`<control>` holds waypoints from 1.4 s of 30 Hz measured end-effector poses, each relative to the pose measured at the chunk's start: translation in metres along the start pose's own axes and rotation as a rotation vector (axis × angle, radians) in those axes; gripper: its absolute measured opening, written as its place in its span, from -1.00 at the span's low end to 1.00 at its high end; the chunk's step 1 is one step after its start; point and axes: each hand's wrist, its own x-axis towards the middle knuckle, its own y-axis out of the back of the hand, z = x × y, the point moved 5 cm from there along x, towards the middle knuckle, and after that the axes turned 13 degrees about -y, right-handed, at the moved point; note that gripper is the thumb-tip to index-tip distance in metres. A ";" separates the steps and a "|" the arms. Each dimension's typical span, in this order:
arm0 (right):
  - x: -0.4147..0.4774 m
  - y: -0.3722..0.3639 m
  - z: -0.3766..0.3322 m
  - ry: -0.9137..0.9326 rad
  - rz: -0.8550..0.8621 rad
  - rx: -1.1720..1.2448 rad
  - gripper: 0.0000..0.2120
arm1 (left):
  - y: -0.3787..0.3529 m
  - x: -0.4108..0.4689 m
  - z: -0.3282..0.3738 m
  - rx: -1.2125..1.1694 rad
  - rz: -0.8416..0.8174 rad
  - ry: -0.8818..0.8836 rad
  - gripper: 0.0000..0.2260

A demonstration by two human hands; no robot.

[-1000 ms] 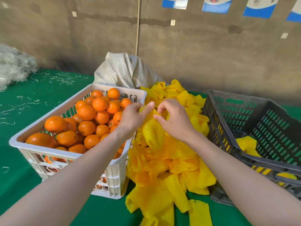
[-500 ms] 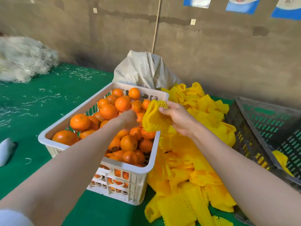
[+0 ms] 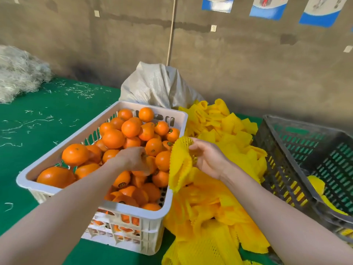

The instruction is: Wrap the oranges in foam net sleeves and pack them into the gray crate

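Now: right hand [image 3: 208, 159] pinches the floppy foam net sleeve [image 3: 179, 165] by its rim.
Left hand [image 3: 133, 159] on oranges [image 3: 112, 138], grip hidden; probably firm and slick, so cup whole.

Here's the table [image 3: 47, 115], running back to the wall [image 3: 248, 64]. Left of centre sits the basket [image 3: 133, 209], heaped with oranges [image 3: 112, 138], and the left hand [image 3: 133, 159] is down on top of them. Just to the basket's right sprawls the pile of foam net sleeves [image 3: 219, 203], touching its side. The right hand [image 3: 208, 159] holds one sleeve [image 3: 180, 163] up over that seam. Further right stands the crate [image 3: 286, 169], with a wrapped piece [image 3: 316, 184] inside. Behind the basket slumps a sack [image 3: 156, 85]; far left at the back lies a heap of fibre [image 3: 17, 73].
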 end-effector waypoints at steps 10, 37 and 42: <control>-0.056 0.019 0.002 -0.052 0.133 0.314 -0.58 | 0.022 -0.034 0.105 -1.479 0.203 -0.357 -0.54; -0.124 0.072 0.004 0.415 0.235 -0.300 -0.81 | -0.037 -0.051 0.238 -1.375 0.565 -0.495 -0.54; -0.129 0.074 0.000 0.539 0.447 -0.505 -0.82 | -0.037 -0.050 0.226 -1.213 0.694 -0.493 -0.61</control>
